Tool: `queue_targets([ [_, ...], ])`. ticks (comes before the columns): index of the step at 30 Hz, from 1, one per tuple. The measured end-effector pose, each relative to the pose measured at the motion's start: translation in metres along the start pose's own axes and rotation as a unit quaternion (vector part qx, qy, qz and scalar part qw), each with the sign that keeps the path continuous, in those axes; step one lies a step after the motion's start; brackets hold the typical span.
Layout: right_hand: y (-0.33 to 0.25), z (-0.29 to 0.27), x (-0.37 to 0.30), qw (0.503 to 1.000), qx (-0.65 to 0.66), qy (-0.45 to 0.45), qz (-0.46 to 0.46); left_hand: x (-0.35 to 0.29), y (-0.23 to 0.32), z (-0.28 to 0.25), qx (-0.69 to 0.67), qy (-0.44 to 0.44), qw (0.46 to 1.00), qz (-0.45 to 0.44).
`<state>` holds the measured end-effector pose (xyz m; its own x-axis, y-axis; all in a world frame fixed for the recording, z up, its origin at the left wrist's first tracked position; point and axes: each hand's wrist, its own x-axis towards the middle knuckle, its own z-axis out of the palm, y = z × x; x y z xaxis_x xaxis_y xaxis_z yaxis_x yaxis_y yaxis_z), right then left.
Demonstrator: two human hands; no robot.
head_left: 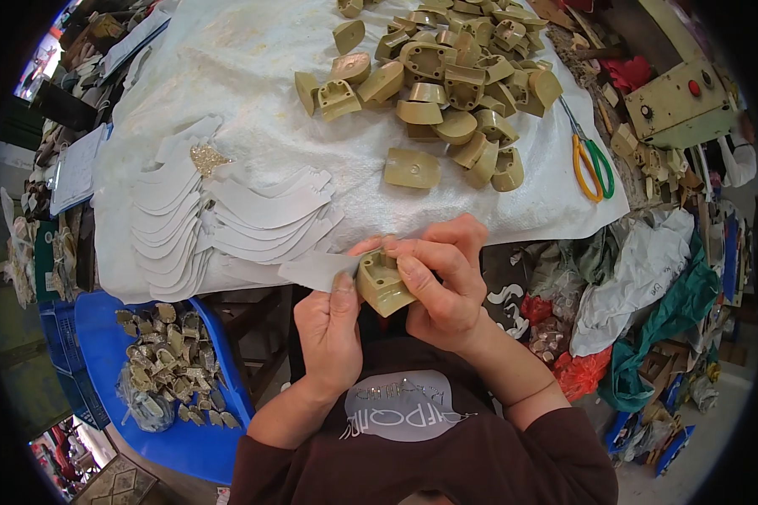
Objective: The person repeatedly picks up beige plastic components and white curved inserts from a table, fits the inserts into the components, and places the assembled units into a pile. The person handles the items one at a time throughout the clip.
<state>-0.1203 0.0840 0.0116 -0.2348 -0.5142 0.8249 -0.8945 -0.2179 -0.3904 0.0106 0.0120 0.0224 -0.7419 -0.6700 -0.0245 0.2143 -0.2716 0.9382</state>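
Observation:
In front of my chest I hold a glossy olive-beige shoe heel, its hollow, holed face turned up. My left hand is closed at its left side, thumb pressing a white curved covering piece against it. My right hand is closed on the heel's right side, thumb and fingertips at its upper edge. Left of my hands, overlapping white covering pieces lie in two fanned rows. One piece with glittery gold showing lies at their top. A heap of similar heels sits farther back.
A white cloth covers the table. Scissors with yellow and green handles lie at its right edge. A blue chair-like holder at lower left carries several glittery heels. A control box and crumpled bags stand right.

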Motion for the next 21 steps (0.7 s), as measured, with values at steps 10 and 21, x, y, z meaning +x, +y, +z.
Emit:
queue_targets([
  [10, -0.002, -0.018, 0.01, 0.992, -0.076, -0.095, 0.023, 0.009, 0.019, -0.014, 0.31, 0.079, 0.941, 0.107],
  [21, -0.016, -0.028, 0.018, 0.961, -0.114, -0.234, 0.095, 0.005, -0.003, -0.003, 0.358, 0.07, 0.904, 0.222],
])
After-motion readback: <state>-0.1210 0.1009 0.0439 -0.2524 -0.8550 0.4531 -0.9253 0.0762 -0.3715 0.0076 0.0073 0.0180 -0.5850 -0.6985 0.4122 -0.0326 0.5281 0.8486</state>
